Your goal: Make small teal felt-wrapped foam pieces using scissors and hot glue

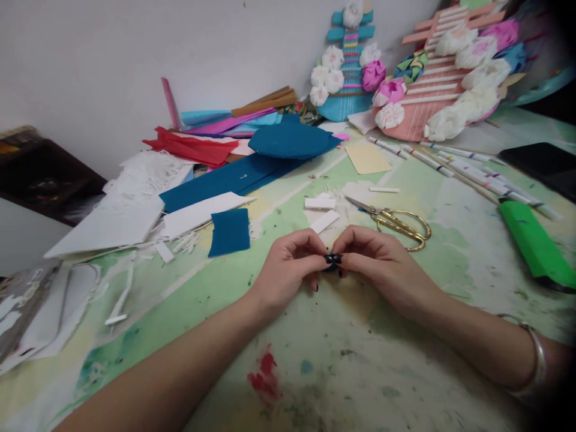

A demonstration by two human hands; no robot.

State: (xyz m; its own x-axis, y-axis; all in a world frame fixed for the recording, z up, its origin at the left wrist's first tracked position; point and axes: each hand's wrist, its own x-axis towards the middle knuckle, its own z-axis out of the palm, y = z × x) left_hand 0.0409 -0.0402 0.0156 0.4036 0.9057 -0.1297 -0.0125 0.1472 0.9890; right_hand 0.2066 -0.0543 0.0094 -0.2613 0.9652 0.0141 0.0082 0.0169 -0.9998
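Largest first: the paint-stained table (337, 390), w/ supplies spread mostly along its far & left parts. At far right a pink model (441, 81), instrument-shaped, leans upright w/ white strips & paper flowers on it; next to it, far & a bit left, a smaller blue model (348, 105) of the same kind. Both look near done, judging by the trim. Far left of centre: dark blue sheets (216, 180), w/ a rounded blue piece (292, 141) on top. Right side: black phone (542, 168), w/ a green case (535, 240) nearer.

L hand (292, 261) & R hand (382, 261) meet mid-table, fingertips touching or nearly so. Each grip is pinched together, thumb vs. fingers, clamped on the small piece betw. them. Gold-handled scissors (400, 225) lie just beyond R hand, blades pointing far left, not in use. Blue square (230, 232) lies flat, uncut-into, left of L hand. White blocks (320, 204) sit loose just beyond the fingers.

Smallest: the small dark piece (332, 268), held up at the fingertips, mostly hidden; material & exact shape n/a. Progress est.: this piece prob. mid-handling, not yet set down or attached to anything; blue square & blocks unused as they lie. Amt. remaining: can't tell.
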